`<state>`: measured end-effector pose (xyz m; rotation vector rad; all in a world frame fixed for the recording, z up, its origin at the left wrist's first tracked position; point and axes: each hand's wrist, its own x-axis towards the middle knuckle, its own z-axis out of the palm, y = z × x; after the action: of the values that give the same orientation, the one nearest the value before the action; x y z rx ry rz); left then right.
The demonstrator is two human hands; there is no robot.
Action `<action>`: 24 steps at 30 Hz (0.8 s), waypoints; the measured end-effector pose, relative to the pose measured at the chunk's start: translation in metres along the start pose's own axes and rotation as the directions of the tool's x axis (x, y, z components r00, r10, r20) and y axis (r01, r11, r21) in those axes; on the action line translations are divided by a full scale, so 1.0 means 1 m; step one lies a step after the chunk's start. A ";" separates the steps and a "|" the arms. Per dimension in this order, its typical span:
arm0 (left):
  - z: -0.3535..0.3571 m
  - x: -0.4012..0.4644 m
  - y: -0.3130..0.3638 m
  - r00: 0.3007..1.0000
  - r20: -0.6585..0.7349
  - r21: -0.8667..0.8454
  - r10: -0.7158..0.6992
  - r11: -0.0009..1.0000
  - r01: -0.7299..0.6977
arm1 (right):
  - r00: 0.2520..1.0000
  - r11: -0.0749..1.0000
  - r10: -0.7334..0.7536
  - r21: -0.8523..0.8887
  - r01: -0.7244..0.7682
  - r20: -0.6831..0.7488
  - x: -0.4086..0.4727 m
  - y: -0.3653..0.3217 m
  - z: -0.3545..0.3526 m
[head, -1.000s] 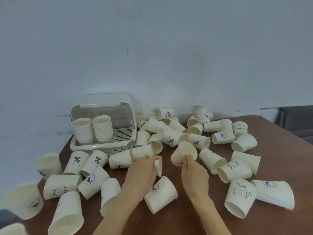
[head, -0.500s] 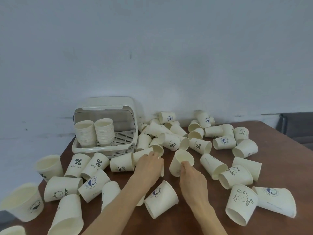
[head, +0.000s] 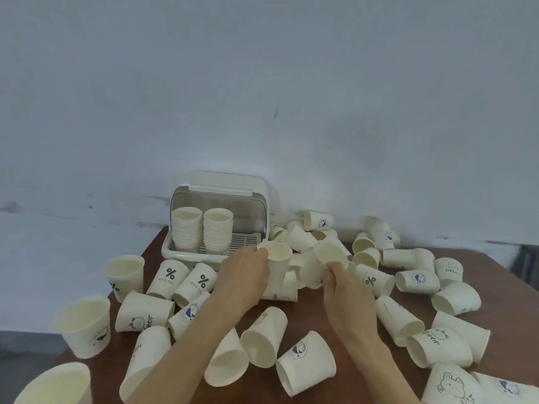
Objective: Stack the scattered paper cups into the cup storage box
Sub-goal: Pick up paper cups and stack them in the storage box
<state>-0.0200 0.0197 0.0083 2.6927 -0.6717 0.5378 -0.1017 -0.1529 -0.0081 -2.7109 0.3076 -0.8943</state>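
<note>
Head view: left hand (head: 246, 271) has fingers wrapped around an upright paper cup (head: 277, 263), open mouth up, just in front of the cup storage box (head: 217, 217). Right hand (head: 344, 282) pinches the rim of a second cup (head: 325, 262), tilted, mouth facing the camera, close beside the first. Box sits at the table's (head: 309, 322) back left by the wall, lid up, two cup stacks (head: 202, 230) inside. Loose cups lie scattered across the brown table, mostly on their sides, some upright at left.
</note>
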 end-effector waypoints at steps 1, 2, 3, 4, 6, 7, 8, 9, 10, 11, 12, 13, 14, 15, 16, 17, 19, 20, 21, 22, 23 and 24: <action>-0.004 0.000 -0.008 0.999 -0.025 -0.010 -0.029 1.000 0.029 | 1.000 1.000 -0.024 0.009 0.024 -0.004 0.006 -0.008 0.001; -0.008 0.001 -0.015 0.997 -0.045 -0.015 -0.055 0.998 0.054 | 0.999 0.999 -0.049 0.015 0.049 -0.009 0.011 -0.015 0.002; -0.012 0.000 -0.023 0.995 -0.064 -0.013 -0.078 0.997 0.078 | 0.997 0.997 -0.080 0.019 0.080 -0.014 0.016 -0.023 0.005; -0.016 0.000 -0.031 0.992 -0.080 -0.010 -0.099 0.995 0.099 | 0.994 0.994 -0.111 0.021 0.111 -0.019 0.022 -0.030 0.008; -0.022 0.000 -0.045 0.984 -0.107 -0.005 -0.146 0.989 0.146 | 0.988 0.987 -0.155 0.033 0.154 0.000 0.032 -0.048 0.016; -0.024 0.000 -0.049 0.979 -0.119 -0.009 -0.168 0.986 0.168 | 0.985 0.984 -0.174 0.042 0.173 0.011 0.038 -0.056 0.018; -0.027 0.000 -0.055 0.973 -0.130 -0.014 -0.188 0.982 0.188 | 0.979 0.978 -0.201 0.052 0.200 0.012 0.045 -0.067 0.021; -0.030 0.000 -0.060 0.969 -0.142 -0.020 -0.202 0.979 0.201 | 0.974 0.972 -0.226 0.064 0.225 0.007 0.052 -0.077 0.022; -0.032 0.001 -0.064 0.965 -0.152 -0.022 -0.214 0.977 0.213 | 0.970 0.966 -0.244 0.083 0.243 -0.001 0.060 -0.087 0.024; -0.035 0.001 -0.068 0.961 -0.163 -0.021 -0.223 0.975 0.222 | 0.968 0.962 -0.251 0.110 0.251 -0.010 0.069 -0.097 0.025; -0.037 0.001 -0.071 0.957 -0.172 -0.018 -0.232 0.972 0.232 | 0.966 0.956 -0.256 0.140 0.256 -0.023 0.077 -0.107 0.026; -0.040 0.001 -0.075 0.953 -0.182 -0.014 -0.244 0.969 0.245 | 0.964 0.950 -0.263 0.166 0.265 -0.037 0.087 -0.116 0.029; -0.042 0.001 -0.078 0.947 -0.191 -0.013 -0.257 0.966 0.259 | 0.961 0.943 -0.272 0.184 0.277 -0.053 0.096 -0.124 0.032; -0.044 0.001 -0.081 0.942 -0.198 -0.013 -0.271 0.962 0.274 | 0.958 0.939 -0.278 0.194 0.286 -0.065 0.106 -0.131 0.036; -0.046 0.001 -0.084 0.936 -0.203 -0.012 -0.287 0.957 0.291 | 0.957 0.936 -0.282 0.201 0.290 -0.069 0.116 -0.137 0.040; -0.048 0.002 -0.086 0.929 -0.207 -0.011 -0.306 0.951 0.310 | 0.958 0.935 -0.281 0.206 0.288 -0.062 0.126 -0.142 0.045; -0.051 0.002 -0.091 0.915 -0.215 -0.017 -0.341 0.938 0.346 | 0.956 0.937 -0.291 0.197 0.289 -0.020 0.143 -0.152 0.056; -0.053 0.002 -0.094 0.910 -0.219 -0.019 -0.352 0.934 0.357 | 0.952 0.937 -0.305 0.179 0.299 0.008 0.150 -0.155 0.062; -0.054 0.003 -0.096 0.907 -0.221 -0.018 -0.358 0.932 0.363 | 0.946 0.938 -0.322 0.152 0.312 0.041 0.155 -0.157 0.070; -0.056 0.003 -0.098 0.905 -0.221 -0.016 -0.363 0.929 0.369 | 0.938 0.936 -0.339 0.124 0.328 0.074 0.159 -0.158 0.076; -0.057 0.003 -0.101 0.902 -0.218 -0.016 -0.372 0.926 0.377 | 0.930 0.934 -0.352 0.106 0.341 0.110 0.161 -0.159 0.083; -0.059 0.004 -0.104 0.899 -0.214 -0.017 -0.382 0.921 0.388 | 0.919 0.930 -0.365 0.092 0.355 0.147 0.161 -0.158 0.089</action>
<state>0.0185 0.1279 0.0401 2.6378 -0.0652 0.7143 0.0979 -0.0327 0.0617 -2.8047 -0.2603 -0.7462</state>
